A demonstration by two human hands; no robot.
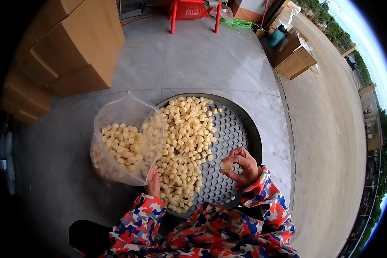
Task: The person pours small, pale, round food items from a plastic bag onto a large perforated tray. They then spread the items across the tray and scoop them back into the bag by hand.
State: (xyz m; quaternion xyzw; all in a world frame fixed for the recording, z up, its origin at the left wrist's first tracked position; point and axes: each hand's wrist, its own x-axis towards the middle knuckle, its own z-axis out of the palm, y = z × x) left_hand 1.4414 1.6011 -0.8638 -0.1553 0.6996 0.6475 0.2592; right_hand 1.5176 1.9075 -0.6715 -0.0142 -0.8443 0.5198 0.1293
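Observation:
A round grey tray [254, 129] with a perforated bottom lies before me, its left part heaped with small pale-yellow cylindrical pieces [183, 129]. Over the tray's right part, my right hand [242, 167] pinches one translucent, browner piece [227, 165] between thumb and fingers. At the tray's left edge, my left hand [153, 182] touches the rim of a frosted plastic bag [111, 111]; whether its fingers grip the rim cannot be told. The bag's mouth gapes upward and more of the same pieces show inside it. A loose piece [215, 111] lies near the heap's upper right.
Cardboard boxes [84, 42] are stacked at the upper left. A red stool [173, 19] stands at the top, near green strings [237, 24]. At the upper right are a teal jug [277, 36] and an opened carton [295, 59].

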